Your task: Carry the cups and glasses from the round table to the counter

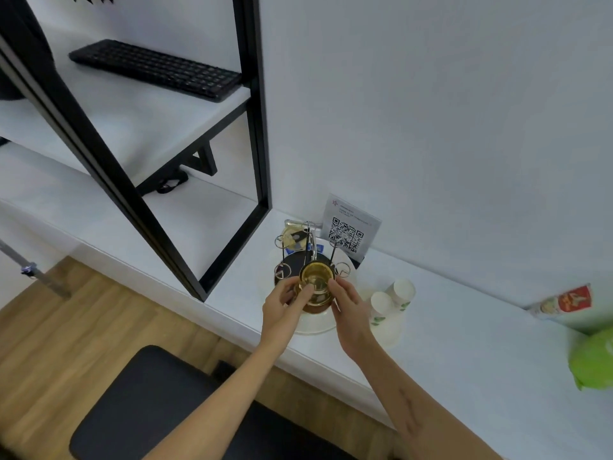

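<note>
An amber glass (316, 280) is held over a white round tray (315, 325) on the white counter (464, 333). My left hand (282, 302) grips its left side, thumb on the rim. From the right, my right hand (348, 307) holds the other side. Behind the glass a metal cup rack (310, 252) with ring-topped prongs stands on the tray. Two white paper cups (391, 298) with a green leaf print lie tipped on the counter just right of my right hand.
A QR-code sign (350, 229) leans on the wall behind the rack. A black-framed shelf unit (255, 134) with a keyboard (156, 69) stands to the left. A green object (593, 358) and a printed packet (564, 302) lie far right. A black stool (149, 403) sits below.
</note>
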